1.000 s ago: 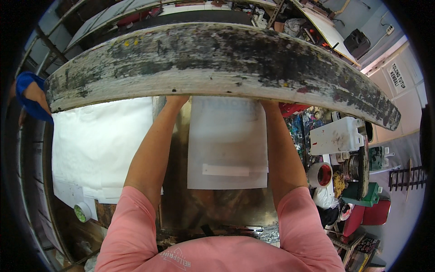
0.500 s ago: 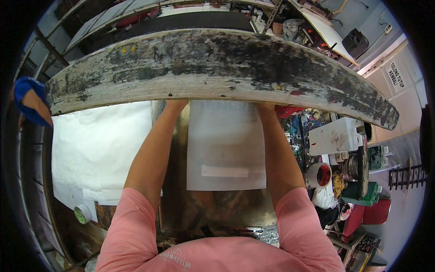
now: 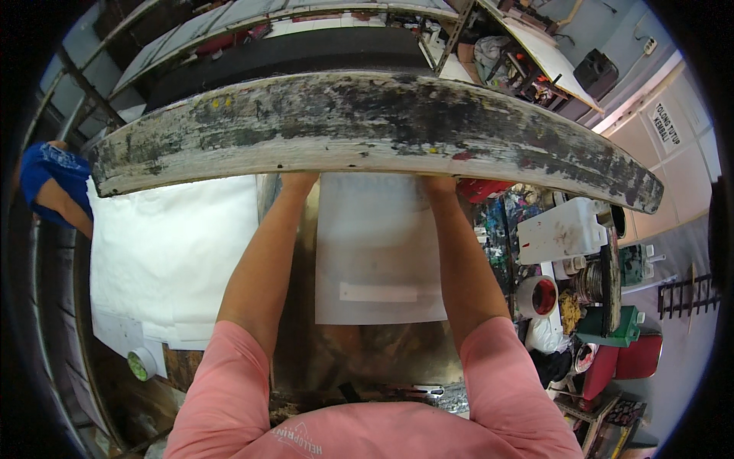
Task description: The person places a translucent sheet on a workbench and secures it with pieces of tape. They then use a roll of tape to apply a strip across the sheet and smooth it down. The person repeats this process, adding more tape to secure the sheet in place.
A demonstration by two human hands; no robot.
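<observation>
A long wooden bar (image 3: 367, 122), pale and smeared with dark paint, spans the view at a raised height, apparently one side of a frame. Below it, a translucent white plastic sheet (image 3: 375, 252) with a whiter strip near its near end lies flat on a shiny brown tabletop (image 3: 294, 344). Both my arms reach forward along the sheet's two sides. My left hand (image 3: 298, 181) is by its far left, just past the edge; my right hand (image 3: 438, 184) is at its far right. The bar hides the fingers of both hands.
White sheets (image 3: 176, 260) are piled to the left, with a small green-filled tub (image 3: 141, 364) nearby. At far left is a co-worker's arm (image 3: 65, 205) with a blue sleeve. On the right stand a white jerrycan (image 3: 562, 231), a red-stained tub (image 3: 537, 297) and a green can (image 3: 612, 329).
The wooden bar sits a little lower in the picture. My right hand has shifted slightly left. More of the co-worker's blue sleeve shows. The plastic sheet lies almost where it was.
</observation>
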